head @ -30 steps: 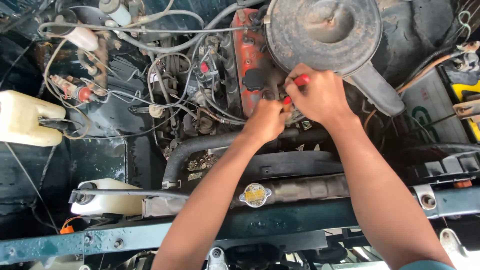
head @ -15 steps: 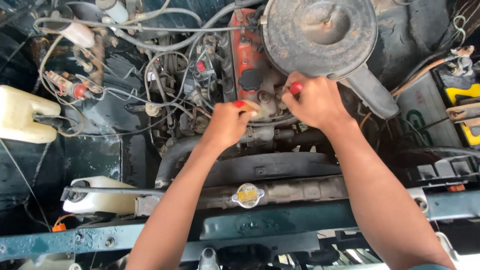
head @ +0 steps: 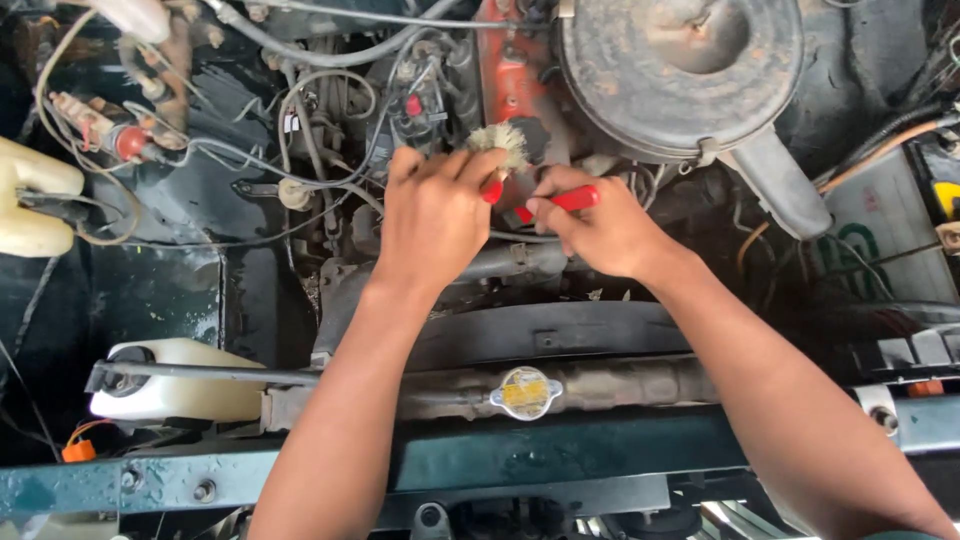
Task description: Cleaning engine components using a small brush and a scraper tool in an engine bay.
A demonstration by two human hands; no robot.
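I look down into an open car engine bay. My left hand (head: 437,215) holds a small red-handled brush (head: 500,150) whose pale bristles point up against the orange engine block (head: 510,70). My right hand (head: 600,230) grips a second red-handled tool (head: 572,200), its tip hidden behind my fingers. Both hands sit close together just left of the round, dirty air cleaner housing (head: 680,70). A thick black hose (head: 520,260) runs under my hands.
Radiator with yellow-marked cap (head: 525,392) lies along the front, behind a green crossmember (head: 560,460). White reservoir (head: 170,385) at lower left, cream tank (head: 30,205) at far left, battery (head: 880,240) at right. Loose wires and hoses (head: 300,150) crowd the left side.
My left hand has moved left and up, away from the right hand, and now shows the brush with its bristles raised. The view has shifted slightly closer.
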